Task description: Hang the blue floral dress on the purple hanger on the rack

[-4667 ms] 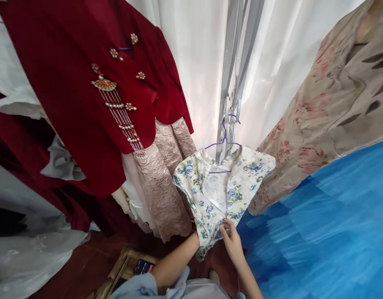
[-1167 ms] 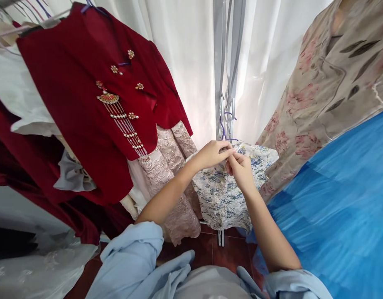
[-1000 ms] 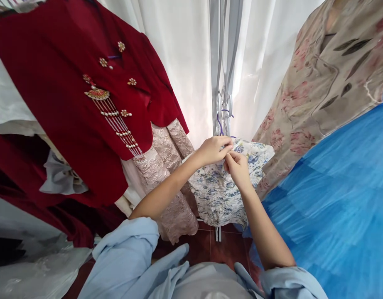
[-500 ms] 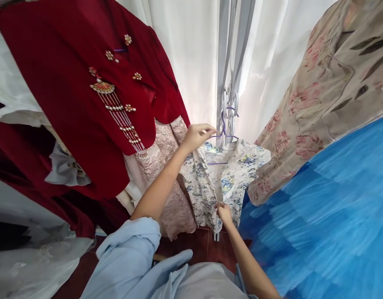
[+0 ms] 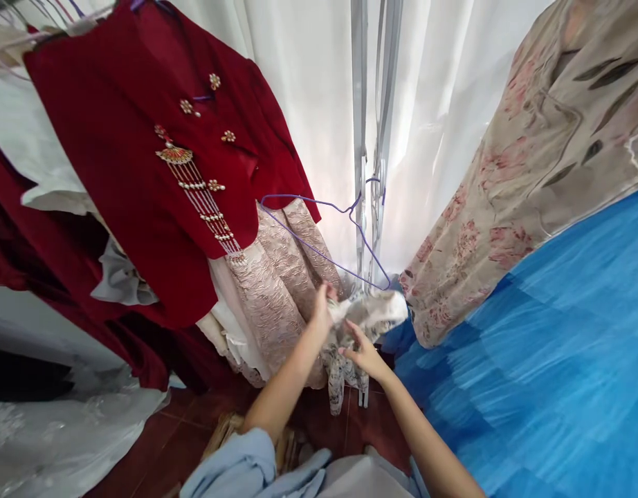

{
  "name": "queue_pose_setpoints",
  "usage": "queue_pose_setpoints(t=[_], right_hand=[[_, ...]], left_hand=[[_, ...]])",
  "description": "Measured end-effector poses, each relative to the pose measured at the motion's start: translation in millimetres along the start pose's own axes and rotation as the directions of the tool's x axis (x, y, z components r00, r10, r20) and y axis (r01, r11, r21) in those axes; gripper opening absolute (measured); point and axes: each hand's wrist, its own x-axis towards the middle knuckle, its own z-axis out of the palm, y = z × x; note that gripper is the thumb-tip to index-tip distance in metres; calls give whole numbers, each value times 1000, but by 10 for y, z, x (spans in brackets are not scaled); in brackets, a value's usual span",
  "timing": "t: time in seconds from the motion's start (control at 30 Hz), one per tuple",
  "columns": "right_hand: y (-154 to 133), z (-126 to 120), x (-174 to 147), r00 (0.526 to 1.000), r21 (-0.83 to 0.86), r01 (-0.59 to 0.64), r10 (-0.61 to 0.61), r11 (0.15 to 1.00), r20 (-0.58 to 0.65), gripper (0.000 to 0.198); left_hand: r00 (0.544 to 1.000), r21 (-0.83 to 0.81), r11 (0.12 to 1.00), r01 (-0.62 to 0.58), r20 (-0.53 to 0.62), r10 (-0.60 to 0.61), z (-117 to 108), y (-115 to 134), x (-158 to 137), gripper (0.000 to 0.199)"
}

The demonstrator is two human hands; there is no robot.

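Blur hides the outline of the white, grey-blue-patterned cloth garment (image 5: 374, 312), bunched below a tilted purple wire hanger (image 5: 319, 200). Its upper part points right; a narrow end droops. The left hand (image 5: 322, 309) clutches its left side, fingertips smeared; the right hand (image 5: 367, 357) meets it with parted fingers, grip unclear.

No text, label or brand can be read anywhere in view. No number or sign can be made out either.
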Motion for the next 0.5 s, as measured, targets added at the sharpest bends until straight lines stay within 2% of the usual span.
queue_pose_setpoints(t=[0.03, 0.07, 0.1, 0.13, 0.17, 0.2, 0.23, 0.3, 0.4, 0.43, 0.5], right_hand=[[-25, -23, -31, 995, 2, -14, 14, 1000, 96, 48], [-45, -64, -74, 980, -1, -50, 49, 999, 194, 38], [-61, -123, -132, 960, -11, -87, 87, 996, 267, 29], [-73, -201, -205, 943, -29, -113, 116, 993, 311, 23], [-86, -294, -291, 936, -52, -121, 131, 991, 325, 21], [-102, -401, -387, 939, -76, -115, 134, 990, 317, 21], [-125, -518, -489, 944, -97, -103, 129, 990, 305, 23], [-201, -766, -694, 946, -128, -100, 134, 987, 294, 31], [-390, -1118, -931, 938, -160, -178, 217, 971, 271, 39], [-462, -1219, -979, 932, -186, -207, 252, 960, 262, 39], [-600, -1383, -1021, 923, -272, -223, 292, 936, 250, 39]], left_hand=[[997, 85, 996, -2, 80, -5, 40, -245, -159, 33], [961, 267, 961, -73, 278, -4, 60, -450, -302, 30], [892, 399, 902, -166, 451, -35, 55, -614, -430, 29], [800, 495, 825, -273, 593, -91, 26, -742, -542, 30], [710, 547, 755, -362, 686, -156, -26, -842, -642, 33], [648, 568, 715, -408, 732, -211, -96, -921, -730, 37], [608, 580, 700, -417, 750, -260, -178, -988, -809, 42], [560, 606, 713, -353, 748, -358, -356, -1098, -941, 50], [473, 635, 742, -215, 732, -490, -577, -1194, -1065, 51], [458, 649, 731, -212, 727, -512, -628, -1196, -1082, 50], [478, 684, 669, -290, 710, -518, -698, -1155, -1080, 44]])
